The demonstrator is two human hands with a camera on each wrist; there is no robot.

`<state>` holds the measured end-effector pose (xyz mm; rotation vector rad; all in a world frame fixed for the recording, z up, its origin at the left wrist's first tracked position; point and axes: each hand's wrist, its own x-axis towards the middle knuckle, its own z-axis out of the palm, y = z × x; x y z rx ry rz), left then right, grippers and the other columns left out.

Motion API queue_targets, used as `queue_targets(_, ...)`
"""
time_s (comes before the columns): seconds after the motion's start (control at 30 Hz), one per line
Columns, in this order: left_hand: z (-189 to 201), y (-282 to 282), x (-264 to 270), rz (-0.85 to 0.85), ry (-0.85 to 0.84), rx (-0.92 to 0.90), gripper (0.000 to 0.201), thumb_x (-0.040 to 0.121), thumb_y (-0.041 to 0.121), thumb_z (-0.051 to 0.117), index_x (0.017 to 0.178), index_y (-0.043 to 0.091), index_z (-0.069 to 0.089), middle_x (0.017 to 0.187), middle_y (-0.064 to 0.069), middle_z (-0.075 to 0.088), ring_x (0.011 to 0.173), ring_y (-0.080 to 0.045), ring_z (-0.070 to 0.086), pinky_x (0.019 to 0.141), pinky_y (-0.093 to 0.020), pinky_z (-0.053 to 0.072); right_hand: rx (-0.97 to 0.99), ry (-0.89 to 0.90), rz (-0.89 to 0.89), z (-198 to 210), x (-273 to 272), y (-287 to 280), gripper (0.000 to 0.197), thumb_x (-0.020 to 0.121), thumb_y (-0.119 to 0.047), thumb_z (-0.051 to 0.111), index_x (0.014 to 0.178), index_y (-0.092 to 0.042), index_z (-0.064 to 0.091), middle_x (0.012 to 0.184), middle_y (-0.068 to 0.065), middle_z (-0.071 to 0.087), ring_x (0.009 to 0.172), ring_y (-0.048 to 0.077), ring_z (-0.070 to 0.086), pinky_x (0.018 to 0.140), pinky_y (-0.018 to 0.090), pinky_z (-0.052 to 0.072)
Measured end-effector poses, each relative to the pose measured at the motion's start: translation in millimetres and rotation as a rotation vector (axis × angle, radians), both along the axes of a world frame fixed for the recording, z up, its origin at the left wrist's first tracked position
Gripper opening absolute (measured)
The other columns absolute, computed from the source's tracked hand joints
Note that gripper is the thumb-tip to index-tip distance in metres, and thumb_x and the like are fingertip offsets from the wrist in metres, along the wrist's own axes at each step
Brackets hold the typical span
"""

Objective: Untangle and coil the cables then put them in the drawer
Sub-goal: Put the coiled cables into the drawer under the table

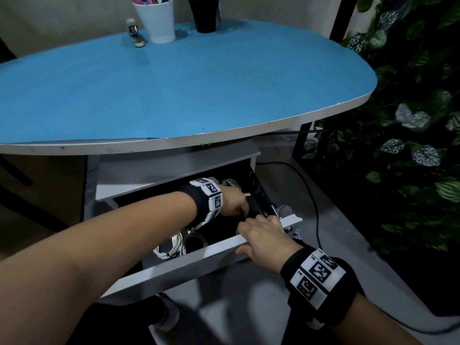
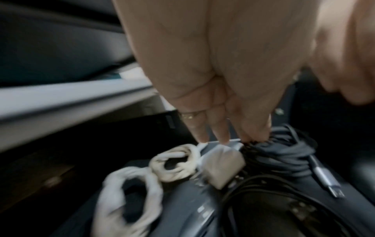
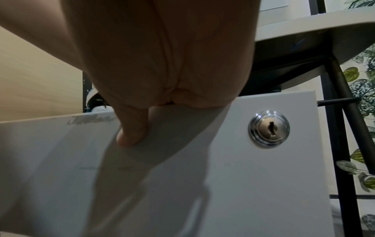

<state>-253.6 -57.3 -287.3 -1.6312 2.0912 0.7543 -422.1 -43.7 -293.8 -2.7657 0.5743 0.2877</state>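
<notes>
The drawer (image 1: 199, 257) under the blue desk (image 1: 174, 83) stands pulled out. The right hand (image 1: 263, 241) grips its front panel, fingers over the top edge and thumb (image 3: 131, 133) pressed on the face near the lock (image 3: 268, 128). The left hand (image 1: 234, 202) reaches inside, fingertips (image 2: 255, 134) pinching a coiled black cable (image 2: 284, 154). White coiled cables (image 2: 172, 163) lie just beside it in the drawer.

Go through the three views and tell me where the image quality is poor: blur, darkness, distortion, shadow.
Head view: wide-angle bends the blue table edge; drawer interior dark. Left wrist view: motion-blurred, white cables smeared, left hand soft. Right wrist view: sharp on the lock; right hand dim, shadowing the drawer front.
</notes>
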Motion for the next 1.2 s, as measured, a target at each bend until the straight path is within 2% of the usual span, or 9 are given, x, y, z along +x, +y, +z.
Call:
queue_targets(0.27, 27.7, 66.3, 43.0, 0.236, -0.057, -0.033, 0.029, 0.091, 0.035, 0.055, 0.11, 0.015, 0.065, 0.105, -0.005, 0.067, 0.096, -0.021, 0.06, 0.087, -0.03, 0.047, -0.028, 0.041, -0.003, 7.2, 12.9, -3.3, 0.031, 0.092, -0.043, 0.049, 0.109, -0.018, 0.049, 0.12, 0.001, 0.053, 0.114, 0.021, 0.041, 0.095, 0.036, 0.024)
queue_targets(0.33, 35.9, 90.1, 51.9, 0.309, -0.026, -0.073, 0.043, 0.085, 0.056, 0.054, 0.107, 0.02, 0.065, 0.098, 0.0, 0.067, 0.091, -0.018, 0.059, 0.085, -0.034, 0.049, -0.036, 0.052, -0.003, 9.6, 17.4, -5.3, 0.031, 0.092, -0.043, 0.05, 0.11, -0.018, 0.049, 0.121, 0.0, 0.053, 0.113, 0.02, 0.041, 0.094, 0.036, 0.025)
queue_targets(0.4, 41.0, 111.4, 58.3, 0.303, -0.026, -0.124, 0.077, 0.064, 0.079, 0.054, 0.118, 0.024, 0.056, 0.113, 0.002, 0.061, 0.105, -0.017, 0.054, 0.093, -0.035, 0.046, -0.045, 0.061, -0.005, 11.1, 22.2, -7.5, 0.032, 0.092, -0.043, 0.049, 0.113, -0.018, 0.049, 0.122, 0.0, 0.053, 0.114, 0.02, 0.042, 0.096, 0.036, 0.025)
queue_targets(0.5, 40.0, 136.4, 61.4, 0.231, -0.247, -0.158, 0.138, 0.033, 0.096, 0.042, 0.147, 0.021, 0.02, 0.155, -0.002, 0.017, 0.143, -0.022, 0.011, 0.117, -0.046, 0.011, -0.06, 0.06, -0.008, 9.5, 29.7, -11.6, 0.034, 0.093, -0.043, 0.049, 0.115, -0.017, 0.049, 0.125, 0.001, 0.053, 0.116, 0.021, 0.041, 0.097, 0.037, 0.025)
queue_targets(0.57, 33.2, 144.4, 63.2, 0.27, -0.363, -0.184, 0.148, 0.033, 0.095, 0.042, 0.15, 0.017, -0.003, 0.158, -0.004, -0.009, 0.145, -0.022, -0.013, 0.114, -0.049, -0.008, -0.071, 0.051, -0.012, 7.1, 34.1, -14.5, 0.035, 0.092, -0.043, 0.05, 0.115, -0.017, 0.05, 0.125, 0.001, 0.053, 0.117, 0.021, 0.041, 0.098, 0.037, 0.025)
queue_targets(0.67, 23.1, 146.6, 67.5, 0.384, -0.411, -0.24, 0.15, 0.038, 0.095, 0.047, 0.148, 0.012, -0.013, 0.157, -0.01, -0.016, 0.144, -0.024, -0.018, 0.114, -0.054, -0.009, -0.098, 0.028, -0.016, 2.9, 41.1, -18.9, 0.035, 0.093, -0.043, 0.048, 0.116, -0.017, 0.049, 0.124, 0.002, 0.051, 0.116, 0.022, 0.04, 0.098, 0.037, 0.025)
queue_targets(0.87, 12.6, 149.2, 86.8, 0.538, -0.386, -0.278, 0.149, 0.033, 0.102, 0.007, 0.146, 0.008, -0.019, 0.156, -0.008, -0.019, 0.145, -0.021, -0.012, 0.117, -0.05, -0.002, -0.208, -0.084, -0.031, -10.2, 56.8, -24.5, 0.058, 0.096, -0.042, 0.041, 0.144, -0.013, 0.027, 0.154, 0.006, 0.018, 0.145, 0.024, 0.008, 0.115, 0.045, 0.007)
queue_targets(1.07, 12.3, 156.8, 95.1, 0.706, -0.352, -0.285, 0.116, 0.076, 0.072, 0.051, 0.147, 0.008, -0.016, 0.157, -0.008, -0.016, 0.145, -0.022, -0.011, 0.119, -0.04, 0.002, -0.304, -0.136, -0.06, -15.4, 82.1, -33.2, 0.075, 0.095, -0.048, 0.037, 0.15, -0.01, 0.003, 0.159, 0.006, 0.004, 0.147, 0.024, -0.003, 0.116, 0.05, 0.003)
queue_targets(1.2, 13.5, 170.9, 101.6, 0.85, -0.308, -0.341, 0.092, 0.09, 0.047, 0.051, 0.149, 0.008, -0.008, 0.158, -0.012, -0.008, 0.146, -0.024, -0.005, 0.119, -0.039, 0.004, -0.28, -0.167, -0.039, -15.6, 107.0, -38.3, 0.08, 0.095, -0.048, 0.041, 0.15, -0.012, -0.004, 0.16, 0.006, -0.004, 0.147, 0.024, -0.008, 0.116, 0.052, 0.0)
